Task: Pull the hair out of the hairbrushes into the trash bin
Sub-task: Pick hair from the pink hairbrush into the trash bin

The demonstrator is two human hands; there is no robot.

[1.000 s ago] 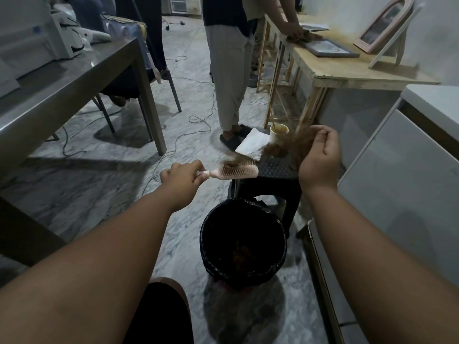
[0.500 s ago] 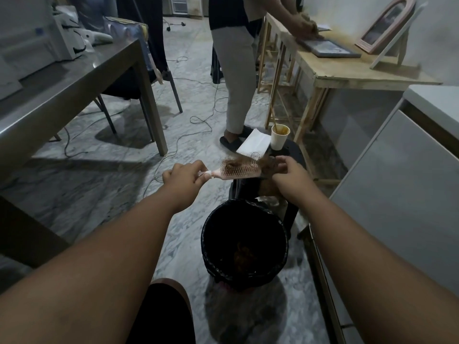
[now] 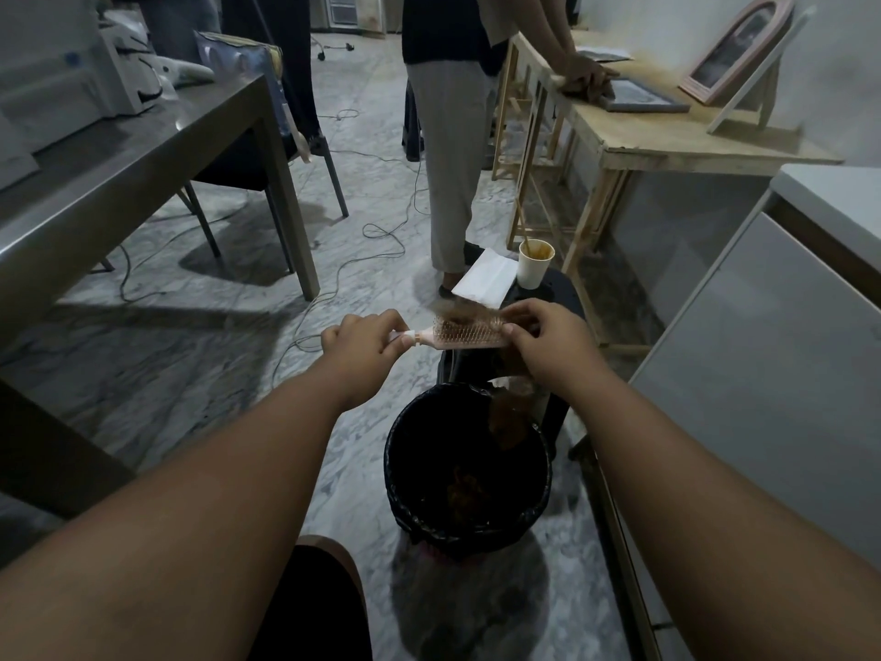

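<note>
Above the bin [image 3: 467,474], left hand [image 3: 362,343] grips the brush [image 3: 465,333] handle; right hand [image 3: 541,336], earlier raised at two o'clock, now pinches hair [image 3: 455,314] at bristles.

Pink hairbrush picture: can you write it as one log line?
left hand: holds pink plastic hairbrush handle | right hand: pinching brown hair | black round trash bin: below
</note>
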